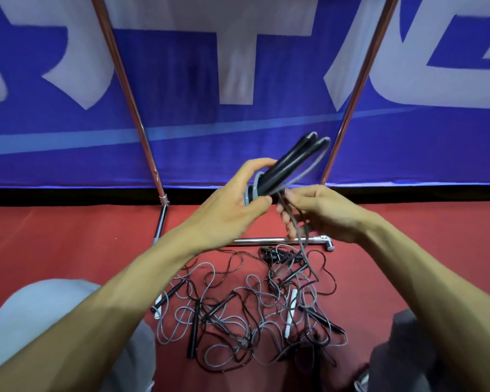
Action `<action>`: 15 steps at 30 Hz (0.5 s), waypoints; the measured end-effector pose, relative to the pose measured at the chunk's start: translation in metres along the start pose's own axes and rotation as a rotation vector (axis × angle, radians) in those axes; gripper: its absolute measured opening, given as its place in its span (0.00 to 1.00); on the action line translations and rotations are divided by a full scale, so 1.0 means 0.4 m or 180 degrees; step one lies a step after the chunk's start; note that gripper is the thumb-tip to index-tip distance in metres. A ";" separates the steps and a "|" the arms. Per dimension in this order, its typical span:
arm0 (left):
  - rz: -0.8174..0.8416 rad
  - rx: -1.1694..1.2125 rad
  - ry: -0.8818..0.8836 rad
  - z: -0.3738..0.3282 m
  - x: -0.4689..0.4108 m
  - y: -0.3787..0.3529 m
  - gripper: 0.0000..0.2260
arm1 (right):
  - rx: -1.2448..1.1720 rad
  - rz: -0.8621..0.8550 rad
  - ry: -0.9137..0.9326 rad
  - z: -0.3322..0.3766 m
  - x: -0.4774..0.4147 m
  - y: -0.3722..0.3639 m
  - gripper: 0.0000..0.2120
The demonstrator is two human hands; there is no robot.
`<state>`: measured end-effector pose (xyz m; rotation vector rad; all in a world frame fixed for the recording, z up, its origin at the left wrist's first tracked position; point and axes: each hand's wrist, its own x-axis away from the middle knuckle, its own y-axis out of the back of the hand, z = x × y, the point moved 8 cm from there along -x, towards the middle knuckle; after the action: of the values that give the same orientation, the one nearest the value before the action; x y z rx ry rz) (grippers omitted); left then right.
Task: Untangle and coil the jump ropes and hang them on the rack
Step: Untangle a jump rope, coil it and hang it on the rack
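Coiling just begun: left hand (232, 206) grips handles (292, 162), right hand (323, 213) pinches cord (298, 229); tangle (246, 312) lies at six o'clock.

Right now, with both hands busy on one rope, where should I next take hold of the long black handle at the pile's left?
Take the black handle by its lower half, from above, fingers across its width. It lies flat on the red floor, pointing roughly toward you, and the cords seem to cross mostly its far end.
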<state>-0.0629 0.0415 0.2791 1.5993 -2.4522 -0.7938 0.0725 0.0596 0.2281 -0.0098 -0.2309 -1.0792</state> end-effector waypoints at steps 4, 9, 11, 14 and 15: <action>-0.0820 -0.0519 -0.0029 -0.003 0.001 0.060 0.11 | 0.0329 0.0562 -0.0341 -0.027 0.010 -0.059 0.16; -0.0849 -0.1486 0.0005 0.023 -0.001 0.055 0.16 | 0.2736 0.0474 -0.0458 -0.052 0.005 -0.070 0.09; -0.0801 -0.1990 0.0037 0.033 -0.006 0.048 0.18 | 0.3366 0.0464 -0.0459 -0.044 0.011 -0.068 0.09; -0.0678 -0.2351 0.0233 0.053 -0.016 0.053 0.20 | 0.3926 0.0325 -0.0136 -0.012 0.023 -0.064 0.09; -0.0601 -0.2394 0.0344 0.063 -0.019 0.053 0.21 | 0.3987 0.0252 0.0055 0.004 0.028 -0.065 0.09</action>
<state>-0.0862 0.0640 0.2693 1.5018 -1.6215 -1.3930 0.0546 0.0375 0.2291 1.0982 -0.8473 -0.7079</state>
